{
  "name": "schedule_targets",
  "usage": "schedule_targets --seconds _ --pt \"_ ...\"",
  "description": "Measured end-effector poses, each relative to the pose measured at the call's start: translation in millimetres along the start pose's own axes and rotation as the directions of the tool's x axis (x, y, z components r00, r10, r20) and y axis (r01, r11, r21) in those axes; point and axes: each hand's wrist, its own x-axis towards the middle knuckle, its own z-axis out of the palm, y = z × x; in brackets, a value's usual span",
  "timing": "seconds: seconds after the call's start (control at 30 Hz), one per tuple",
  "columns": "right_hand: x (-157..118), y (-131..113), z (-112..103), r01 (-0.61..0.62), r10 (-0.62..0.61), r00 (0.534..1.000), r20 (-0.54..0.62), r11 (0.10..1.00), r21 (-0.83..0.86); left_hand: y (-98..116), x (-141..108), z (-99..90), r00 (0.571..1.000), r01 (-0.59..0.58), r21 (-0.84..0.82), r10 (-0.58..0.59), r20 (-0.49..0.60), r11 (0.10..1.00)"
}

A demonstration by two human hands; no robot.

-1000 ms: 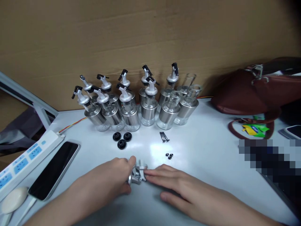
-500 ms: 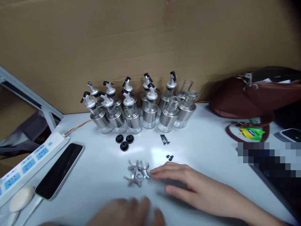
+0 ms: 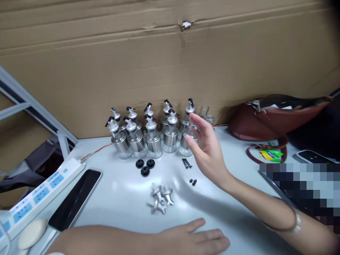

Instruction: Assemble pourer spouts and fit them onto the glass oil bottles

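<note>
My right hand [image 3: 208, 152] is raised with thumb and fingers apart, in front of the glass bottles at the row's right end. It partly hides an uncapped glass bottle [image 3: 185, 148]; whether it touches the glass I cannot tell. Low in the view, my left hand [image 3: 195, 239] hovers or rests over the table, fingers spread and holding nothing. Above it lies a cluster of silver pourer spouts [image 3: 168, 193]. Three black ribbed stoppers [image 3: 145, 171], a few thin black pieces [image 3: 187, 163] and tiny black plugs [image 3: 194, 182] lie between the spouts and the bottles.
Several steel-banded bottles with pourers [image 3: 154, 145] stand against the cardboard wall [image 3: 132, 78]. At left are a power strip [image 3: 45, 193], a phone [image 3: 75, 198] and a white oval object [image 3: 33, 233]. A brown bag [image 3: 252, 124] and a green-yellow packet [image 3: 271, 155] lie at right.
My right hand has risen from beside the silver spouts to the bottles. My left hand has moved right along the bottom, its forearm now across the view. The camera view has tilted up slightly.
</note>
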Motion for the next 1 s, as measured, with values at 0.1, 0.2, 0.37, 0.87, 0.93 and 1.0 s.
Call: schedule_targets --seconds 0.1,0.2,0.37,0.87,0.93,1.0 --pt "19 17 26 0.014 -0.015 0.999 -0.035 0.999 -0.029 7 3 -11.8 1.0 0.01 0.024 -0.01 0.026 1.0" --pt "29 37 48 -0.074 0.07 0.994 -0.086 0.996 -0.044 11 5 -17.8 1.0 0.004 0.037 -0.004 0.006 0.999" --pt "36 50 60 -0.144 0.138 0.985 -0.105 0.988 -0.054 14 6 -19.6 0.993 0.086 -0.063 -0.091 -0.071 0.994" --pt "-5 -23 3 -0.127 0.111 0.991 0.072 0.954 0.272 13 6 -22.0 0.692 0.324 -0.747 -0.684 -0.231 0.581" --pt "-7 -36 -10 -0.135 0.109 0.989 0.099 0.938 0.32 9 8 -20.1 0.688 0.207 -0.829 -0.68 -0.255 0.52" --pt "-10 -46 -20 -0.182 0.13 0.978 0.165 0.915 0.359 8 12 -22.1 0.682 0.107 -0.898 -0.689 -0.247 0.428"
